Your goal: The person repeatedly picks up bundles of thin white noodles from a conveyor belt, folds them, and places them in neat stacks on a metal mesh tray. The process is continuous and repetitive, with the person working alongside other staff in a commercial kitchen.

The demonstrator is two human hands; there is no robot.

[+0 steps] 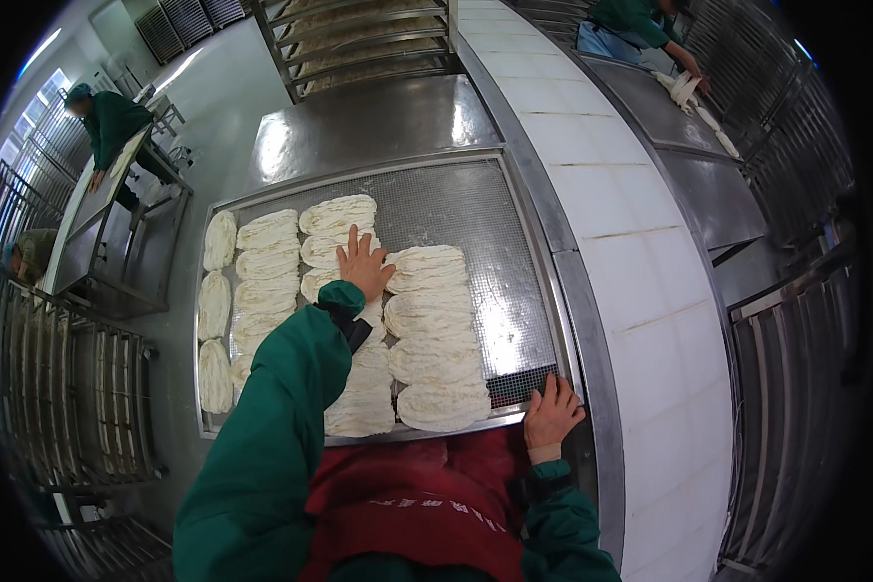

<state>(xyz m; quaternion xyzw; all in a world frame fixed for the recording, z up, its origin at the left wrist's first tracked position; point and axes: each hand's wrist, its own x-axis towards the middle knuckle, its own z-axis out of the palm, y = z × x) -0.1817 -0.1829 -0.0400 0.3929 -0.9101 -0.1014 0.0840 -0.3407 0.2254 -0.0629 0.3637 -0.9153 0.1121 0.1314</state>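
A metal-framed wire-mesh tray (444,174) lies before me, bearing rows of pale, flattened bundles that look like folded noodles (436,327). My left hand (365,269) rests palm down with spread fingers on the bundles in the middle rows. It partly covers them, and my sleeve hides others. Along the tray's left side, narrower bundles (214,305) lie lengthwise. My right hand (553,411) has its fingers over the near right corner of the frame; its thumb is not clearly seen. Bare mesh shows along the right side of the tray.
A steel table (371,120) extends beyond the tray, with a loaded rack (364,44) behind. A white tiled ledge (626,225) runs along the right. Co-workers stand at a left bench (80,218) and a right steel table (626,87). Racks (80,393) stand at left.
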